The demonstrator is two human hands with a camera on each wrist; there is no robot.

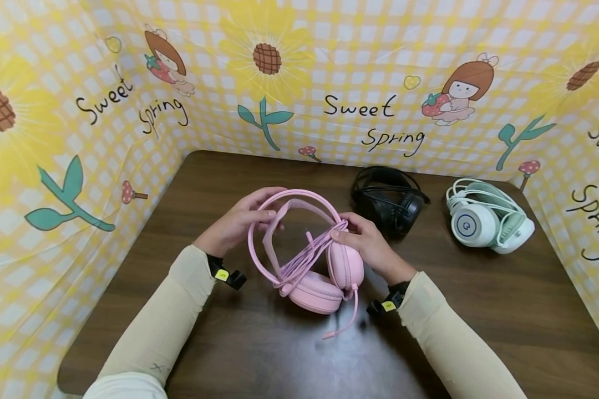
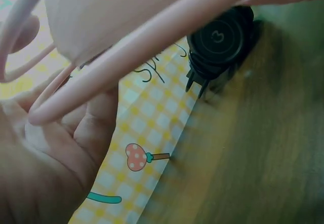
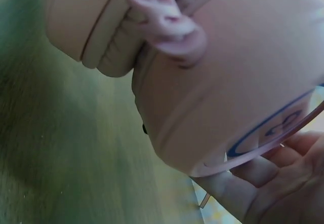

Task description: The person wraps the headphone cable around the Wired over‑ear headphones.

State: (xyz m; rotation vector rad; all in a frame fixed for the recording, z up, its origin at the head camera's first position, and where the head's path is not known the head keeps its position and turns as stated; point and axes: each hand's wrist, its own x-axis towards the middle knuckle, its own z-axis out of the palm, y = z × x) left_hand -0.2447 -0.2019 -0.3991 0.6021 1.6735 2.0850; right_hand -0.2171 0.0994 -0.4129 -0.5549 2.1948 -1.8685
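Observation:
Between both hands is a pink headset (image 1: 315,296), tilted over the table with its ear cups toward the person. My left hand (image 1: 237,224) grips the headband on its left side; the left wrist view has the pink band (image 2: 131,49) crossing the palm. On the other side, my right hand (image 1: 371,244) holds the right ear cup (image 3: 228,72), thumb near the upper end of the bundled pink cable (image 1: 304,259). That cable stretches across the headset's opening, its plug sticking up. A thin microphone boom (image 1: 331,334) hangs below the right cup.
A black headset (image 1: 391,208) lies behind the right hand on the dark wooden table (image 1: 259,354). Farther right sits a white and mint-green headset (image 1: 474,224) with its cable bundled on top. A yellow checked cloth (image 1: 329,72) walls in the table's back and sides.

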